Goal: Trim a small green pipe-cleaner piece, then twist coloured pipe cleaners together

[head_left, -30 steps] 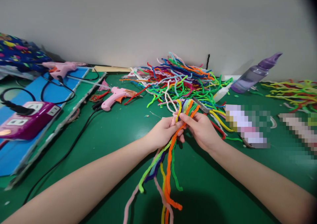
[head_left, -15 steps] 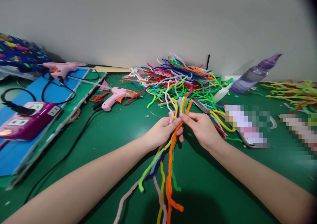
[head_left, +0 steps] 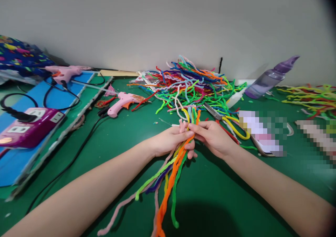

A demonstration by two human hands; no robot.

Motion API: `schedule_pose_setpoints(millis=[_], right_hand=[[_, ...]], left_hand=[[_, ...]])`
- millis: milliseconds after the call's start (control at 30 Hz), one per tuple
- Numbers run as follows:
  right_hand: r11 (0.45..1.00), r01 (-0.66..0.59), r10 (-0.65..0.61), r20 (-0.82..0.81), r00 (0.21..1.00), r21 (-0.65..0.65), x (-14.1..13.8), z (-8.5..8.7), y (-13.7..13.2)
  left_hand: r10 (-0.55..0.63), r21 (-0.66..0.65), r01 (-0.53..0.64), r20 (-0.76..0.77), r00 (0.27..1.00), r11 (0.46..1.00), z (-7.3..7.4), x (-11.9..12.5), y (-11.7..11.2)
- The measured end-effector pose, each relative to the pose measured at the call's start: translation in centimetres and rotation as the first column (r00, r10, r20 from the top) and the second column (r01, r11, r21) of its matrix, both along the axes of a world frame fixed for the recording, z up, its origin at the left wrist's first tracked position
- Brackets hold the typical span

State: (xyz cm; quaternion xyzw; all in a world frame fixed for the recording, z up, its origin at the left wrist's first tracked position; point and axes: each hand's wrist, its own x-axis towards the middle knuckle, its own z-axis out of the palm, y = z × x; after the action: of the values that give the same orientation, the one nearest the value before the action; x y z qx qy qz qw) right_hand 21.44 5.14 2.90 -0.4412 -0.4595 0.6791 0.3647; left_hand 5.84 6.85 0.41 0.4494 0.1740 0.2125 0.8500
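A bundle of fuzzy pipe cleaners [head_left: 172, 176] in orange, green, yellow, pink, purple and light blue hangs toward me, fanned out at its lower ends. My left hand [head_left: 173, 139] is closed around the bundle, its thumb pressed over the strands. From the other side, my right hand [head_left: 210, 134] pinches the same bundle near its upper ends, thumb and fingers touching the left hand's. Short coloured tips poke up above both hands. Which strands each finger holds is partly hidden.
A big heap of loose pipe cleaners [head_left: 194, 81] lies against the wall. Yellow-handled scissors [head_left: 236, 127] and a purple bottle [head_left: 270, 78] are to the right. At left are a pink glue gun [head_left: 123, 102], its black cord [head_left: 76, 156] and a purple power strip [head_left: 31, 127].
The hanging ends of the bundle have swung to the left. Both hands have shifted slightly lower, still gripping the strands, with less of the tips showing above them.
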Motion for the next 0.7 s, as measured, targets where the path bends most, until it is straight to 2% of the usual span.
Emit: schedule_pose_setpoints(millis=[133, 233, 300, 367, 433, 500, 600, 667, 700], right_hand=[[0.998, 0.029, -0.029, 0.000, 1.000, -0.048, -0.13, -0.18, -0.12], [0.994, 0.106, -0.106, 0.002, 0.994, -0.032, -0.03, -0.39, -0.14], [0.985, 0.170, -0.170, -0.025, 0.985, -0.001, 0.05, -0.54, -0.05], [0.969, 0.243, -0.240, -0.044, 0.970, 0.053, 0.07, -0.73, 0.11], [0.939, 0.316, -0.315, -0.027, 0.949, 0.139, 0.02, -0.91, 0.26], [0.905, 0.353, -0.365, 0.008, 0.931, 0.237, -0.08, -1.00, 0.32], [0.858, 0.345, -0.404, 0.084, 0.911, 0.380, -0.22, -0.79, 0.18], [0.847, 0.318, -0.406, 0.133, 0.904, 0.426, -0.28, -0.53, -0.01], [0.859, 0.294, -0.385, 0.150, 0.911, 0.419, -0.30, -0.42, -0.11]], left_hand=[[-0.011, -0.090, 0.011, 0.002, 1.000, 0.996, -0.22, 0.09, 0.01], [0.006, -0.114, -0.002, 0.038, 0.999, 0.993, -0.53, 0.32, 0.16], [0.083, -0.131, -0.073, 0.072, 0.994, 0.989, -0.70, 0.57, 0.24], [0.208, -0.136, -0.196, 0.084, 0.974, 0.971, -0.81, 0.81, 0.26], [0.357, -0.063, -0.354, 0.044, 0.933, 0.933, -0.86, 0.95, 0.23], [0.479, 0.109, -0.474, -0.025, 0.877, 0.874, -0.81, 0.96, 0.17], [0.599, 0.330, -0.551, -0.058, 0.799, 0.767, -0.61, 0.84, 0.12], [0.649, 0.387, -0.589, -0.034, 0.760, 0.709, -0.44, 0.76, 0.12], [0.665, 0.402, -0.600, -0.032, 0.746, 0.692, -0.36, 0.74, 0.12]])
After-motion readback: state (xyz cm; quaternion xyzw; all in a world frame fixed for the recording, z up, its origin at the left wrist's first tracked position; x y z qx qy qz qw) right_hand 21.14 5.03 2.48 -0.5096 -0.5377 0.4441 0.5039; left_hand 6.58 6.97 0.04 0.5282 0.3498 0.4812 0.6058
